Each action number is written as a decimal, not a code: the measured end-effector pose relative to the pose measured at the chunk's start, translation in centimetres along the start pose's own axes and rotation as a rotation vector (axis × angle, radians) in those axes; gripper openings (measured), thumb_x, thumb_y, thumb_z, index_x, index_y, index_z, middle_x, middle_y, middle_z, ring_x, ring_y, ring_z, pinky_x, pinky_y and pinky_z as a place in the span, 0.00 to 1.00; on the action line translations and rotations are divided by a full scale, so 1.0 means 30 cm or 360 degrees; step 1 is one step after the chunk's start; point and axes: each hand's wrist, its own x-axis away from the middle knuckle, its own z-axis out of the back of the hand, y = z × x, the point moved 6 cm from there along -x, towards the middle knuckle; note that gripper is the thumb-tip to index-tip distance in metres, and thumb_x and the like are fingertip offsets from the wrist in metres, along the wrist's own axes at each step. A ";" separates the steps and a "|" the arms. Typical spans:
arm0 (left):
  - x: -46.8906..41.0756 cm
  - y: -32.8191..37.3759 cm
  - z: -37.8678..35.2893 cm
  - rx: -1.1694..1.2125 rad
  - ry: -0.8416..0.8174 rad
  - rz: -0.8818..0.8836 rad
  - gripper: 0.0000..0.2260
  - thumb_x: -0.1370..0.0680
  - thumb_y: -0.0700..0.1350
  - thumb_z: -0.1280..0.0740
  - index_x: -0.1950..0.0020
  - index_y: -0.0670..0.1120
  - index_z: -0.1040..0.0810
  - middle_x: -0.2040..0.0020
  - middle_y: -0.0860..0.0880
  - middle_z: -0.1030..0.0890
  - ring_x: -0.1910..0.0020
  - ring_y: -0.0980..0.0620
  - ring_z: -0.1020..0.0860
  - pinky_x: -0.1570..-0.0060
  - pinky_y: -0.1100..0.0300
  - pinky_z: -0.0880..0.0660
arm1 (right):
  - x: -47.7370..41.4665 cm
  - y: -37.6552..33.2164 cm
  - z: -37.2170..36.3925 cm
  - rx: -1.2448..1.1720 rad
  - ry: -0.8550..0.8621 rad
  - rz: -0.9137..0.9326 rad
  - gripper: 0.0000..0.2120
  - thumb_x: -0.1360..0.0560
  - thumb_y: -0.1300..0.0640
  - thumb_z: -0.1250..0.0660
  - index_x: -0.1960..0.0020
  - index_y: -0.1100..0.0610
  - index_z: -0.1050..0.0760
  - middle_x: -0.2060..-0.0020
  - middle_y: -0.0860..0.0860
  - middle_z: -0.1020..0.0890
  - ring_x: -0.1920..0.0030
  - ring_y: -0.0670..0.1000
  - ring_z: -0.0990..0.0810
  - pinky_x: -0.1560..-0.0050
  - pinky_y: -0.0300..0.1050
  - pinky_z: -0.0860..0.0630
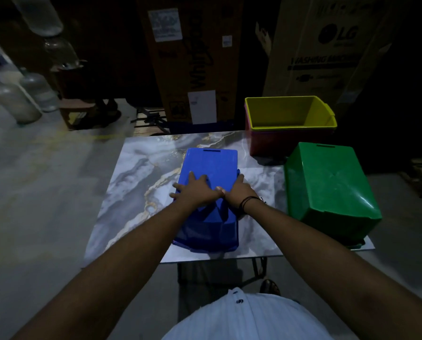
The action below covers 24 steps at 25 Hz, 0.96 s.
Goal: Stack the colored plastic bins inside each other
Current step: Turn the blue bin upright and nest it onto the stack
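Note:
A blue bin (211,163) lies upside down in the middle of the marble-patterned table (136,168). My left hand (195,188) rests flat on its upturned bottom, fingers spread over its left edge. My right hand (237,192) grips the bin's right edge, thumb on top. A green bin (327,182) lies upside down at the table's right side. At the back right a yellow bin (288,114) sits upright, nested inside a red bin (278,143).
Tall cardboard appliance boxes (195,60) stand behind the table. Large water jugs (21,99) stand on the floor at the left. The table's near edge is close to my body, and the green bin overhangs the right front corner.

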 end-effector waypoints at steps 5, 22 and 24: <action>0.031 -0.001 -0.020 -0.0059 -0.0228 0.0101 0.62 0.41 0.81 0.33 0.17 0.60 0.60 0.18 0.49 0.69 0.21 0.26 0.65 0.28 0.23 0.60 | -0.031 0.035 0.055 -0.0218 0.0000 0.0096 0.25 0.17 0.43 0.48 0.38 0.60 0.24 0.41 0.64 0.19 0.45 0.63 0.19 0.49 0.51 0.23; -0.021 -0.005 0.203 0.0809 0.0064 0.0015 0.37 0.30 0.54 0.27 0.24 0.47 0.36 0.28 0.38 0.28 0.40 0.38 0.24 0.48 0.48 0.23 | -0.043 0.033 0.040 -0.1480 -0.0142 -0.0057 0.07 0.20 0.58 0.33 0.46 0.62 0.22 0.44 0.64 0.18 0.46 0.65 0.18 0.41 0.63 0.21; -0.018 -0.040 0.248 0.1236 0.0171 0.0026 0.29 0.32 0.47 0.30 0.31 0.46 0.28 0.39 0.41 0.19 0.54 0.43 0.20 0.57 0.50 0.20 | -0.040 -0.074 0.159 -0.1301 0.0050 0.0255 0.03 0.22 0.64 0.33 0.48 0.61 0.24 0.49 0.61 0.18 0.54 0.59 0.19 0.48 0.55 0.21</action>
